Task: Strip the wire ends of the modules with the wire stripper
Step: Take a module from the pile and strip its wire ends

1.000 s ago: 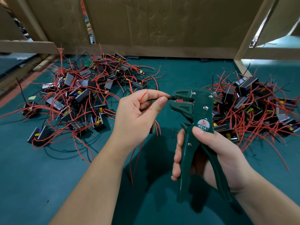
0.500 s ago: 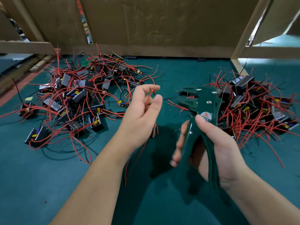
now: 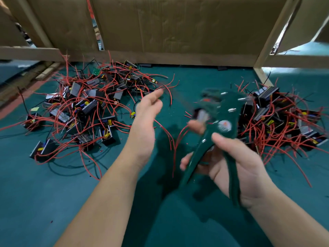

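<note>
My right hand (image 3: 236, 168) grips the handles of the dark green wire stripper (image 3: 222, 122), whose jaws point up and left and are blurred. My left hand (image 3: 147, 118) is stretched out left of the stripper with its fingers spread and blurred, nothing clearly in them. Between that hand and the stripper's jaws a blurred black module (image 3: 202, 114) hangs above the mat, its red wires (image 3: 175, 141) trailing down. One heap of black modules with red wires (image 3: 85, 107) lies at the left and another heap (image 3: 277, 122) at the right.
The work surface is a teal mat (image 3: 53, 202). Cardboard walls (image 3: 169, 27) and wooden rails close the back. A wooden post (image 3: 263, 77) stands at the back right beside the right heap. Small red insulation bits lie scattered on the mat.
My left hand let go of the wire pinched at the stripper's jaws and opened. The module now hangs blurred next to the stripper. My right hand tilted the stripper and shifted it right.
</note>
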Demonstrator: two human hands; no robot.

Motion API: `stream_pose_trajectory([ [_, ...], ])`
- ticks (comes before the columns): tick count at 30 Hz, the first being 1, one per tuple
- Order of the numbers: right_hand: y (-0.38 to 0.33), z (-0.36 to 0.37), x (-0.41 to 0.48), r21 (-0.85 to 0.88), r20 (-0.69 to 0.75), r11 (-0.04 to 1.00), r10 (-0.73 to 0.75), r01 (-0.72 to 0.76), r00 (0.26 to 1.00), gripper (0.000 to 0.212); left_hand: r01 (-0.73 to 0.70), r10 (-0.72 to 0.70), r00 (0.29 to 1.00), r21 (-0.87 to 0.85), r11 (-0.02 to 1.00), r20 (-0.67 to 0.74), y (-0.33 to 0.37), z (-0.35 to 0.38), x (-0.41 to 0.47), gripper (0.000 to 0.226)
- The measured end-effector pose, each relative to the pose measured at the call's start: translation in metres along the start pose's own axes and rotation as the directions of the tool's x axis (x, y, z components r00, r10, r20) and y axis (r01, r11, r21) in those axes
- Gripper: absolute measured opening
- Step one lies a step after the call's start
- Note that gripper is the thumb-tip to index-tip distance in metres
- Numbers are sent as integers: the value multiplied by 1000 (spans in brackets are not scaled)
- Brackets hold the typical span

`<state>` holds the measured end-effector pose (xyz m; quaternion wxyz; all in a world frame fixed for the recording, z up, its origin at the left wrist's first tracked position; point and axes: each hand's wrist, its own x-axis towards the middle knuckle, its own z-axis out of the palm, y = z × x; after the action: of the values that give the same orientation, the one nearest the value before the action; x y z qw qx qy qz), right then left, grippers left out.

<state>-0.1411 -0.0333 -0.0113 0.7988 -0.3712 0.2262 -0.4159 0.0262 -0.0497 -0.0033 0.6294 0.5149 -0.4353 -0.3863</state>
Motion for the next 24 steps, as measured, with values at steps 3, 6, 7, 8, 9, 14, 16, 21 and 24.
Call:
stream_pose_trajectory([
  [3, -10, -2, 2, 56, -140, 972, -218, 228, 966, 52, 89, 8, 992, 750, 656, -124, -12, -18, 7, 64],
  [6, -18, -3, 2, 84, -193, 973, -195, 215, 962, 63, 202, -78, 979, 871, 448, -187, -16, -25, 7, 81],
  [7, -19, -4, 2, 87, -192, 977, -175, 195, 966, 70, 213, -83, 977, 885, 413, -197, -17, -25, 8, 86],
  [8, -18, -5, 1, 82, -175, 980, -163, 180, 971, 76, 219, -76, 976, 898, 382, -206, -17, -26, 8, 91],
  [9, -18, -5, 1, 73, -150, 983, -158, 170, 976, 80, 227, -57, 974, 905, 360, -221, -17, -28, 8, 95],
  [14, -16, -7, -1, 62, -81, 988, -136, 141, 987, 84, 308, 58, 942, 919, 247, -331, -15, -47, 13, 84],
  [16, -14, -8, -1, 70, -86, 990, -118, 124, 989, 85, 307, 57, 945, 935, 179, -321, -15, -52, 14, 66],
  [21, -13, -8, -1, 33, -83, 993, -110, 113, 990, 55, 244, 109, 950, 914, 325, -293, -17, -63, 19, 13],
  [24, -13, -8, -1, 57, -82, 992, -104, 109, 991, 73, 47, 244, 955, 899, 435, -168, -20, -62, 23, 35],
])
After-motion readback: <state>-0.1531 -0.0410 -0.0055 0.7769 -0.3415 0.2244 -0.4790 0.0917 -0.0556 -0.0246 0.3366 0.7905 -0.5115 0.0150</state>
